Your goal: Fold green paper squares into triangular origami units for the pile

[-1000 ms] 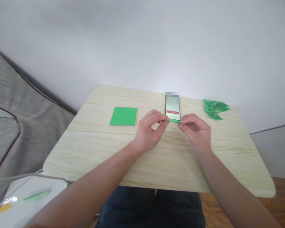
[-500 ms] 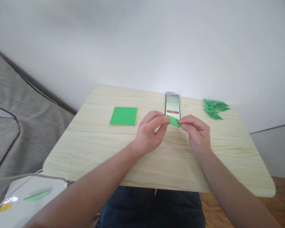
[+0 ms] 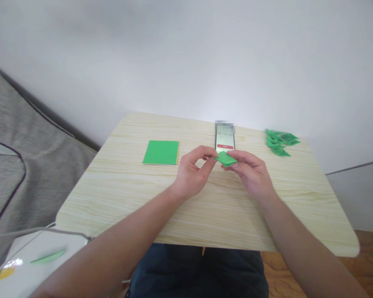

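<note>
Between my hands is a small piece of folded green paper, held above the table in front of the phone. My left hand pinches its left corner between thumb and fingertips. On the other side my right hand grips the right part, thumb below and fingers behind. The paper now shows a diamond-like outline with layered edges at the front. A square stack of green paper lies to the left of my left hand. Several folded green paper pieces are heaped to the right, beyond my right hand.
A phone with a timer and a red button on its screen rests at the table's back, near the white wall. The pale wooden table has rounded corners. At left are a grey sofa and a white surface with cables.
The folded paper has been turned and now shows a diamond outline instead of a narrow slanted shape. My right fingers have shifted farther around its right side.
</note>
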A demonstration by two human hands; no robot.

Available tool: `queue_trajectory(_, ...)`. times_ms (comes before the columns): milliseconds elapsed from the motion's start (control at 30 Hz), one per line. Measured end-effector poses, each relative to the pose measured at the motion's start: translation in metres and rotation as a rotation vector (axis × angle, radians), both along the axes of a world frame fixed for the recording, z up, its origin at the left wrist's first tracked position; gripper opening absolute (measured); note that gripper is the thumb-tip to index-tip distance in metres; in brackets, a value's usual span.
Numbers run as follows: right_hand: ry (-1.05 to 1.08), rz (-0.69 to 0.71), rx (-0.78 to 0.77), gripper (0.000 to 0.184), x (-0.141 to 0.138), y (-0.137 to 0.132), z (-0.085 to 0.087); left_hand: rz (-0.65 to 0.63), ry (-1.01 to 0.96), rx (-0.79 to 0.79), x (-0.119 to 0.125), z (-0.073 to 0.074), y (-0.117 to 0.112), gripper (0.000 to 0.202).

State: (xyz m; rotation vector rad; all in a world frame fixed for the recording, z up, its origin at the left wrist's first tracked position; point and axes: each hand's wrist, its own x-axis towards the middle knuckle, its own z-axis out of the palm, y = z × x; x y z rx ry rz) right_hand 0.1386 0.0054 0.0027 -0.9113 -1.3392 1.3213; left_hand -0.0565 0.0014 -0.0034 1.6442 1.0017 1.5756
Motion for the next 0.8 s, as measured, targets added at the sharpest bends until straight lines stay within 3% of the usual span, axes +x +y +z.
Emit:
queue_trajectory(333, 0.063, -0.038, -0.054, 0.02, 0.0047, 0.002, -0.0011, 0.027, 0.048, -0.011, -0.0001, -0.0014, -0.0001, 0.01)
queue_trajectory(567, 0.013, -0.057, -0.012, 0.02, 0.0053, 0.0024, -0.0032, -0.204, -0.064, -0.146, -0.0037, 0.0038, -0.0004, 0.014)
queue_trajectory(800, 0.023, -0.073, -0.009, 0.021, 0.0042, 0.0032, -0.0033, -0.189, -0.129, -0.195, 0.0004, -0.0003, 0.0039, 0.01)
